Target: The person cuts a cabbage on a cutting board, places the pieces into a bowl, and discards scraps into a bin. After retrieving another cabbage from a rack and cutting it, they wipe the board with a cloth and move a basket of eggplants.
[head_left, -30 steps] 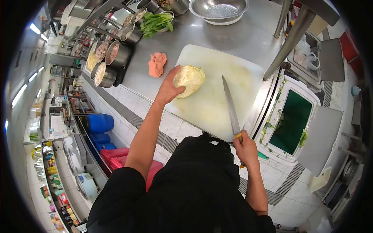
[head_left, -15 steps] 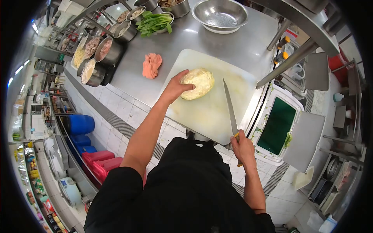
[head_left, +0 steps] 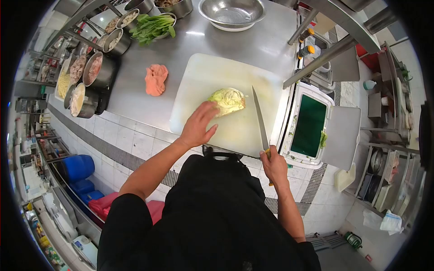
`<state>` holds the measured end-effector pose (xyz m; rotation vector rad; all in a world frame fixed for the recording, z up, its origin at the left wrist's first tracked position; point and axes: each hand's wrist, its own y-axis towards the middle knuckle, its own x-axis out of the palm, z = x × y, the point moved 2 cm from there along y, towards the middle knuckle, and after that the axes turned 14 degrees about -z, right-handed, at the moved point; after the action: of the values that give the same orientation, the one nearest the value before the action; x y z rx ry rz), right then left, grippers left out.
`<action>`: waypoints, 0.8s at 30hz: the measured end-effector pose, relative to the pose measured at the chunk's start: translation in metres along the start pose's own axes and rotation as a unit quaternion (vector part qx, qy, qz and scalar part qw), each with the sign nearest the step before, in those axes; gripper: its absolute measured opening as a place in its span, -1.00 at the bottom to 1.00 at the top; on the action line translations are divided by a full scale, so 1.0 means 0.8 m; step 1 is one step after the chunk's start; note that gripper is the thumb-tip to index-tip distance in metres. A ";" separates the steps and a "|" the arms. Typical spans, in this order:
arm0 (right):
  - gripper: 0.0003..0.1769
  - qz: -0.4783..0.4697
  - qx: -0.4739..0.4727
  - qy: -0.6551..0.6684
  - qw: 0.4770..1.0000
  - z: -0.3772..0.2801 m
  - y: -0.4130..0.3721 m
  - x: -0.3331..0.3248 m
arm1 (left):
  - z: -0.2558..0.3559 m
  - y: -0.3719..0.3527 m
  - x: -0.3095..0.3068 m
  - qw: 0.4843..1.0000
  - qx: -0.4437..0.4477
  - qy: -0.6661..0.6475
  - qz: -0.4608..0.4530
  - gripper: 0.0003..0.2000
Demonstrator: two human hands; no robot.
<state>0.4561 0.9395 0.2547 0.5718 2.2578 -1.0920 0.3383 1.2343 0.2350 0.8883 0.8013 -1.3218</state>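
A piece of cabbage (head_left: 228,101) lies on the white cutting board (head_left: 199,67), its pale green outer leaves facing up. My left hand (head_left: 200,124) is at its near left edge, fingers stretched out and slightly blurred, thumb apart. In my right hand (head_left: 275,169), at the board's near right corner, is the yellow handle of a long kitchen knife (head_left: 259,115). The blade points away from me over the board, to the right of the cabbage. To the left of the board, a crumpled pink cloth (head_left: 156,80) rests on the steel table.
A metal bowl (head_left: 232,12) and a container of leafy greens (head_left: 153,28) stand at the back. Metal pots of food (head_left: 94,70) line the left edge. At the right, a steel post (head_left: 321,61) rises beside a white bin with a dark green inside (head_left: 308,126).
The cabbage has turned over from its cut face to its leafy side. My left hand has let go of it and opened, drawing back toward me. The knife stays in my right hand.
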 end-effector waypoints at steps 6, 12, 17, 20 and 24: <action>-0.58 0.007 0.003 -0.007 1.000 -0.007 -0.003 -0.006 | -0.008 0.057 -0.034 0.989 -0.067 -0.129 -0.004 -0.21; -0.64 0.008 0.003 0.028 1.000 -0.012 -0.011 -0.011 | -0.009 0.083 -0.035 0.970 -0.127 -0.143 -0.148 -0.18; -0.69 0.000 -0.010 0.045 0.999 -0.029 -0.055 -0.028 | -0.007 0.084 -0.032 0.982 -0.087 -0.128 -0.110 -0.31; -0.71 -0.024 -0.041 0.039 0.998 -0.032 -0.071 -0.030 | -0.006 0.099 -0.030 0.992 -0.030 -0.091 -0.079 -0.49; -0.72 -0.033 -0.041 0.037 0.998 -0.038 -0.080 -0.033 | 0.004 0.121 -0.030 0.997 0.045 -0.037 -0.053 -0.69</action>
<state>0.4297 0.9237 0.3235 0.5155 2.3881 -1.0202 0.4325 1.2452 0.2657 0.8720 0.7456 -1.4843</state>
